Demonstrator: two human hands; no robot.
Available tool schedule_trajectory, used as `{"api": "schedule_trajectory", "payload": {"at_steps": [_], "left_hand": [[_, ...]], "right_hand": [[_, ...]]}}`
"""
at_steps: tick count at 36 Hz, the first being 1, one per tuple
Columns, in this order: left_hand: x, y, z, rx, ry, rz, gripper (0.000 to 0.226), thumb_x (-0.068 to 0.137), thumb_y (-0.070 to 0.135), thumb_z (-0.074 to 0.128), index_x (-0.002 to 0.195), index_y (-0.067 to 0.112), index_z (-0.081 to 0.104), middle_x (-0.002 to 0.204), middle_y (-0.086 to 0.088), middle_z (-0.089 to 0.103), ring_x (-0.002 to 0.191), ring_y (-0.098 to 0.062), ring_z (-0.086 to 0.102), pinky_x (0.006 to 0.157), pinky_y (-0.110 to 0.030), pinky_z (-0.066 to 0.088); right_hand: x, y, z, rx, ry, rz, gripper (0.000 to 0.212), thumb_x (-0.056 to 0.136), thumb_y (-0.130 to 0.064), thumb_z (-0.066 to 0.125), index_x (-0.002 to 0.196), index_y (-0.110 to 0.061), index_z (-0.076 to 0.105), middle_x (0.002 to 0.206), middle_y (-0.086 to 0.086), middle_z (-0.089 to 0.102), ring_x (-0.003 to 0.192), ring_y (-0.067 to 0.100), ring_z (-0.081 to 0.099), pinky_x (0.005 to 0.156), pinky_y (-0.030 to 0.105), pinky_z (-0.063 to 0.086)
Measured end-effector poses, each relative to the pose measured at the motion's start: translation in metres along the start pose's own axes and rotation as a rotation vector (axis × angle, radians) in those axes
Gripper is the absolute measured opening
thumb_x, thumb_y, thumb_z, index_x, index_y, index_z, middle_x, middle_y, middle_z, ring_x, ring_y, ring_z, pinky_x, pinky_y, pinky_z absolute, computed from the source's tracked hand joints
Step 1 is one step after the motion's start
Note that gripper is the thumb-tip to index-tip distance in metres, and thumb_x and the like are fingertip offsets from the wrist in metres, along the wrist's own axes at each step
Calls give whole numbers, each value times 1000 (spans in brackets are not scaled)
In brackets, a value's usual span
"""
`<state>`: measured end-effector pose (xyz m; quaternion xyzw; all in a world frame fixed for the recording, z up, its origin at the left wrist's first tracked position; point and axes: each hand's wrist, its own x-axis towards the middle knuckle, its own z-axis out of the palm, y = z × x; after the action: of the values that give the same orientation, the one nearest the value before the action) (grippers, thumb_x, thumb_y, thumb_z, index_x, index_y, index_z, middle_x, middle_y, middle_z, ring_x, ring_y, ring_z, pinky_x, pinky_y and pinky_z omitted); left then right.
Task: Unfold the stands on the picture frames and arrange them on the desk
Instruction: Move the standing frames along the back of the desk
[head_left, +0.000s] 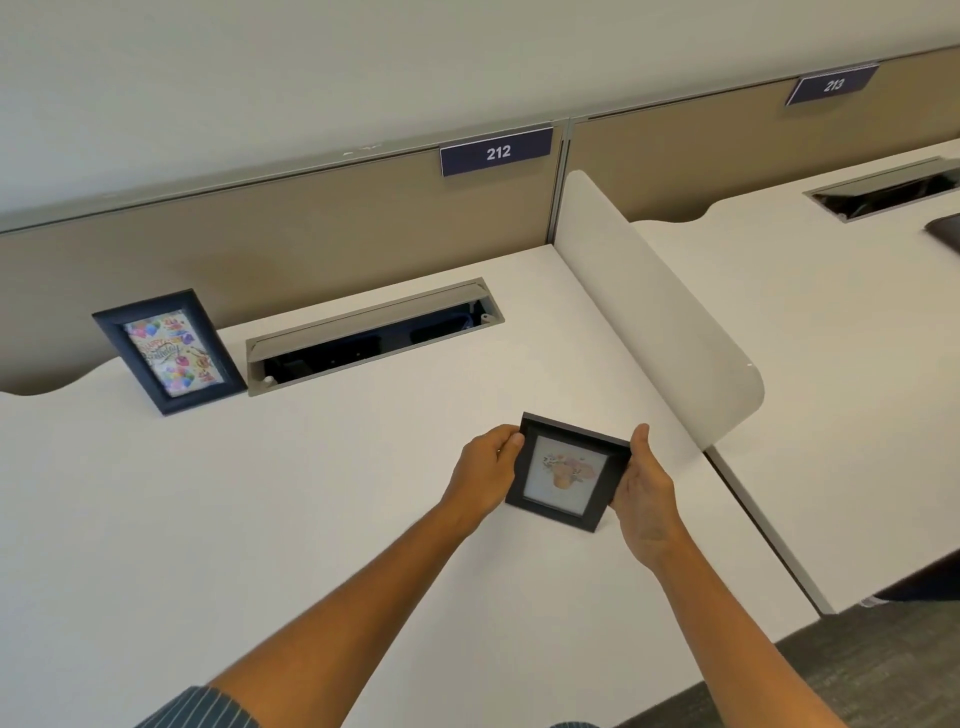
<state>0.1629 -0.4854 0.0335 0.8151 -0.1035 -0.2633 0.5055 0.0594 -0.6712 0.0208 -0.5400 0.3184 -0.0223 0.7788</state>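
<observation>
Both hands grip the small frame (569, 472) by its sides, left hand (488, 470) and right hand (647, 488) closed on it, near the right divider (660, 312). Its stand is hidden. It should be lowered level, then released gently. The birthday frame (169, 351) stands far left.

Desk (363, 493) smooth matt white; small frame (569, 470) matt black; partition (311, 228) beige cloth.
</observation>
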Motion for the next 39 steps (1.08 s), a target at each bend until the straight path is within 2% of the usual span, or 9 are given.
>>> {"api": "schedule_trajectory", "payload": {"at_steps": [3, 9, 11, 16, 21, 27, 29, 31, 39], "left_hand": [[8, 4, -4, -12, 11, -9, 29, 113, 24, 44, 117, 8, 69, 112, -12, 74, 108, -32, 69, 97, -53, 58], [45, 18, -17, -20, 22, 9, 29, 113, 25, 44, 118, 10, 69, 113, -12, 76, 108, -33, 71, 98, -57, 57], [63, 26, -21, -12, 30, 22, 29, 113, 25, 44, 118, 10, 69, 114, -11, 75, 108, -31, 71, 96, -57, 59], [117, 48, -31, -16, 54, 43, 29, 113, 23, 45, 117, 7, 69, 115, -15, 75, 110, -35, 70, 99, -60, 57], [174, 69, -42, -45, 62, 36, 30, 113, 24, 44, 117, 7, 69, 118, -15, 74, 114, -33, 69, 102, -60, 56], [240, 88, -56, -89, 95, 18, 32, 111, 21, 46, 111, -2, 67, 114, -28, 71, 105, -38, 70, 102, -62, 55], [262, 92, -59, -101, 117, 10, 33, 111, 21, 46, 108, -5, 65, 110, -31, 69, 91, -30, 63, 101, -63, 55], [281, 94, -61, -104, 145, -1, 33, 111, 23, 46, 108, -3, 66, 107, -29, 69, 87, -24, 58, 99, -61, 57], [333, 89, -66, -142, 188, -28, 33, 112, 25, 48, 113, -1, 69, 115, -29, 71, 94, -25, 61, 100, -58, 57]], "right_hand": [[12, -8, 5, -3, -3, 0, 73, 98, -82, 41, 114, -26, 85, 128, 10, 80, 121, 25, 76, 118, 55, 45], [53, -35, 13, -3, -12, -40, 93, 94, -83, 47, 138, -4, 68, 134, 17, 76, 129, 32, 71, 124, 60, 41], [72, -48, 18, -14, -5, -43, 91, 93, -83, 48, 138, -7, 69, 132, 15, 78, 127, 30, 73, 123, 59, 42], [127, -82, 29, -13, 45, -72, 66, 94, -80, 54, 118, -25, 79, 122, 5, 83, 116, 21, 79, 120, 54, 47], [186, -115, 44, -23, 91, -89, 72, 95, -78, 55, 136, -21, 73, 125, 3, 82, 121, 23, 76, 121, 54, 46], [247, -147, 63, -31, 84, -86, 61, 98, -75, 53, 127, -26, 75, 117, 2, 84, 118, 24, 77, 120, 55, 47], [268, -155, 68, -29, 89, -81, 56, 95, -76, 53, 118, -30, 76, 113, 0, 85, 114, 22, 79, 120, 55, 47], [288, -160, 71, -25, 82, -75, 52, 94, -77, 54, 113, -35, 77, 111, -3, 86, 112, 19, 79, 120, 54, 47], [342, -165, 79, -53, 84, -50, 56, 93, -78, 51, 113, -31, 76, 108, -1, 86, 111, 22, 79, 115, 52, 50]]}}
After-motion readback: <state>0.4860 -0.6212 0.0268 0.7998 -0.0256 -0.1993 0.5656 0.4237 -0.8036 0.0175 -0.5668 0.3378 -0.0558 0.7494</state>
